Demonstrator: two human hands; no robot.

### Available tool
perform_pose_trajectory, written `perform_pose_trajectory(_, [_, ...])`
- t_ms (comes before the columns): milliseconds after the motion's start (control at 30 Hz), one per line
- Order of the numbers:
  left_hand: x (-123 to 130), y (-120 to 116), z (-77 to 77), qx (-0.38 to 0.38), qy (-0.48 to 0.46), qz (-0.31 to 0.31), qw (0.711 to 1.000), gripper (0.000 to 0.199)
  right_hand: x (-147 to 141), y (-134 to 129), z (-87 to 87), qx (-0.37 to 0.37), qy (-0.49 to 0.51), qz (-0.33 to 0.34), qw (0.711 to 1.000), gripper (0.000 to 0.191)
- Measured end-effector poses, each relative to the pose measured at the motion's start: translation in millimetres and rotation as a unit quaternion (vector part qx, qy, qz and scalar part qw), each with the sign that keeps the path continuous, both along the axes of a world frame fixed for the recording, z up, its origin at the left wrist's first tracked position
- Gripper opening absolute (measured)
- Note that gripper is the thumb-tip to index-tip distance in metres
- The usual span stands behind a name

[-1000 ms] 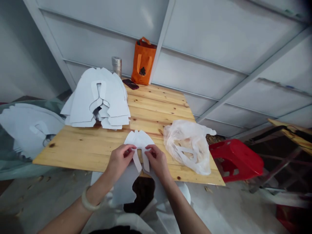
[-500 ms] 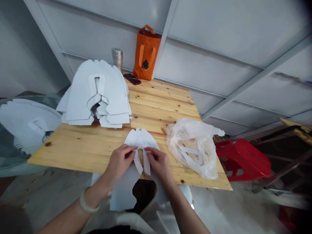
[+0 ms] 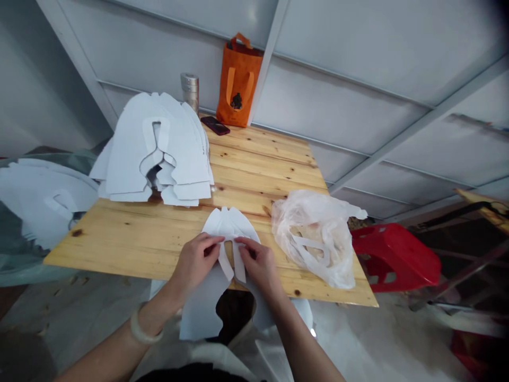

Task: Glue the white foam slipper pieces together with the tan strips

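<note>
A white cut-out sheet [image 3: 199, 313] with a rounded top and a curved central opening lies partly on the table, its lower part past the front edge. Over the top of its opening sits a white U-shaped strip [image 3: 225, 264], legs pointing towards me. My left hand [image 3: 194, 260] pinches the strip's upper left side, thumb and fingertips pressed together. On the upper right side, my right hand [image 3: 259, 260] does likewise. Whether the strip is stuck to the sheet, I cannot tell. A stack of similar white sheets [image 3: 123, 159] stands at the table's left; the top one bears such a strip.
A clear plastic bag [image 3: 342, 254] with white strips lies right on the wooden table [image 3: 254, 164]. At the back are a phone [image 3: 215, 126], a metallic cylinder [image 3: 190, 90] and an orange bag [image 3: 240, 79]. More white sheets [image 3: 35, 185] fill a bag left; a red stool [image 3: 405, 254] is right.
The view has shifted very slightly, so everything sits a little higher. Both hands stay pinched at the same places on the strip.
</note>
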State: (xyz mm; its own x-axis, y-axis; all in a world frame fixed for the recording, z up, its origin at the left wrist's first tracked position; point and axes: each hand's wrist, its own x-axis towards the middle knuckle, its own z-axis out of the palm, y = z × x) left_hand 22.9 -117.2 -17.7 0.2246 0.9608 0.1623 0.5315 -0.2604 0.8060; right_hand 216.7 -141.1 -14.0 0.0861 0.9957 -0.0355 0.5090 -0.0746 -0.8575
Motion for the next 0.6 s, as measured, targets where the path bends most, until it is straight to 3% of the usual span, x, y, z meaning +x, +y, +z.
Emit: perform_pose_trajectory(600, [-0.5,-0.8,-0.9,0.024,0.036,-0.014,0.999,0.026,-0.4,0.8,-2.7,0.018,-0.017,0.002,1.000,0.039])
